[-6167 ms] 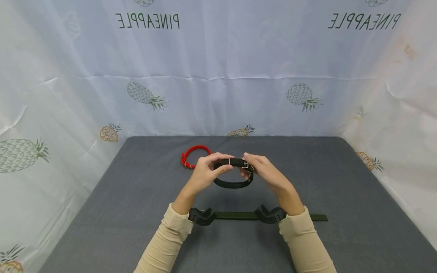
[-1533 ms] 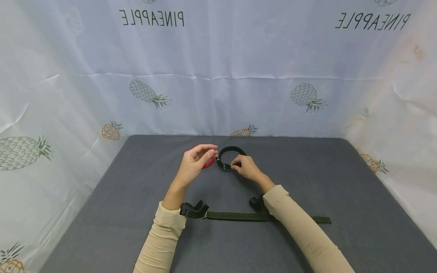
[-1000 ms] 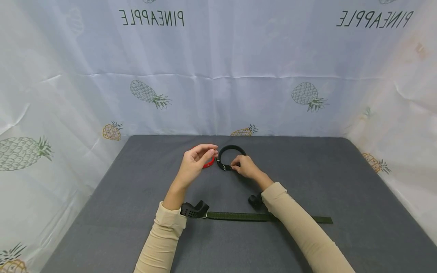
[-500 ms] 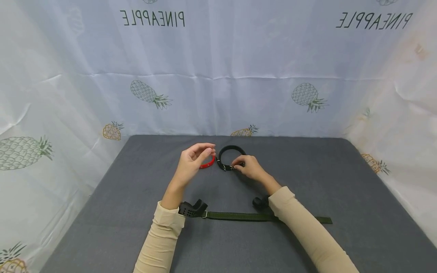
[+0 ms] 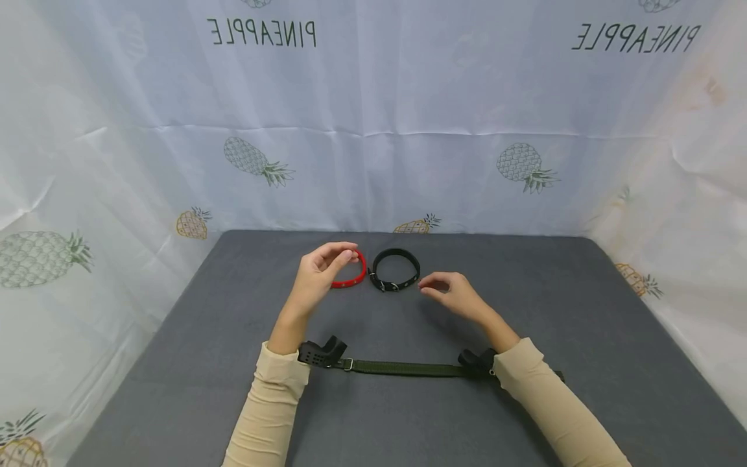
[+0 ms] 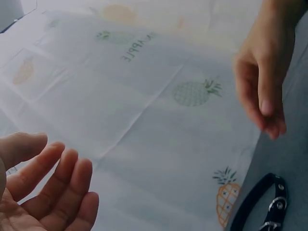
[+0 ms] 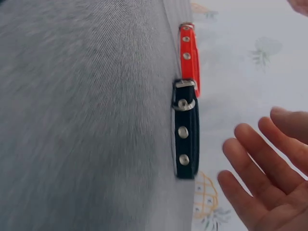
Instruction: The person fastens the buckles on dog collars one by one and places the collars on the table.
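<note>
Above gray table (image 5: 397, 421), hands (image 5: 315, 275) (image 5: 458, 296) loosely curved, well apart; black collar (image 7: 180, 145) between, just beside red collar (image 7: 188, 70).

Text: "PINEAPPLE" (image 5: 262, 32), mirror-reversed | seen: twice, head view, upper left and right | on: white curtain (image 5: 385, 175)

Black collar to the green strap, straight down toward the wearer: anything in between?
Bare grey tabletop only, between the black collar and the green strap. The head view shows it.
</note>
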### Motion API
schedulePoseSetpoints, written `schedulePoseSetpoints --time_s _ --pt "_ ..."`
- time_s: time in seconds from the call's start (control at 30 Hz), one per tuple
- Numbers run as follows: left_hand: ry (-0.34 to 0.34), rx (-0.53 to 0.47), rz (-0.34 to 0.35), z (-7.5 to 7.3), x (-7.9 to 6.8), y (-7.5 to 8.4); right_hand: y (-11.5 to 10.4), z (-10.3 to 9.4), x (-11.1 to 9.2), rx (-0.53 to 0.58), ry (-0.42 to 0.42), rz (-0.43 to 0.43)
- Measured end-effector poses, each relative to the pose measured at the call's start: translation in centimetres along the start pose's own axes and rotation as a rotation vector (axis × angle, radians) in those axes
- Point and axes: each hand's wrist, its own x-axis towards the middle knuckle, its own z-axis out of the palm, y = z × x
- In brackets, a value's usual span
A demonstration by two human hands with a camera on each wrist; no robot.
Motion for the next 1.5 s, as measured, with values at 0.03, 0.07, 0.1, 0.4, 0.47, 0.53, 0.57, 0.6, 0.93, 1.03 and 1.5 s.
schedulePoseSetpoints --time_s 0.03,0.07,0.1,0.4,0.47,0.53,0.57,0.6,0.93,1.03,1.5 --pt "-0.004 0.009 -0.008 -0.1 0.0 -0.1 0.1 -0.3 -0.4 0.001 -0.007 -0.001" --pt "-0.008 0.019 -0.019 -0.3 0.0 -0.2 0.3 -0.6 -0.9 -0.002 -0.015 -0.005" --pt "-0.015 0.032 -0.032 -0.4 0.0 -0.4 0.4 -0.9 -1.3 -0.003 -0.025 -0.006" --pt "-0.170 0.201 -0.182 -1.6 -1.0 -2.1 2.3 -3.1 -5.2 -0.013 -0.126 0.014" --pt "-0.210 0.235 -0.193 -1.9 -1.3 -2.4 2.6 -3.6 -5.9 -0.012 -0.144 0.024" --pt "-0.250 0.266 -0.192 -2.2 -1.6 -2.9 3.0 -4.1 -6.6 -0.007 -0.163 0.032" --pt "-0.272 0.281 -0.193 -2.4 -1.7 -3.2 3.1 -4.4 -6.9 -0.004 -0.172 0.037" --pt "-0.293 0.298 -0.187 -2.5 -1.9 -3.5 3.3 -4.7 -7.3 0.003 -0.181 0.041" --pt "-0.503 0.456 -0.226 -3.4 -3.4 -5.4 5.4 -8.0 -10.8 0.053 -0.269 0.012" --pt "-0.571 0.475 -0.230 -3.7 -4.0 -5.9 6.0 -8.7 -11.8 0.073 -0.297 -0.002" --pt "-0.704 0.512 -0.227 -4.5 -5.8 -6.5 7.6 -10.3 -15.0 0.177 -0.424 0.108"
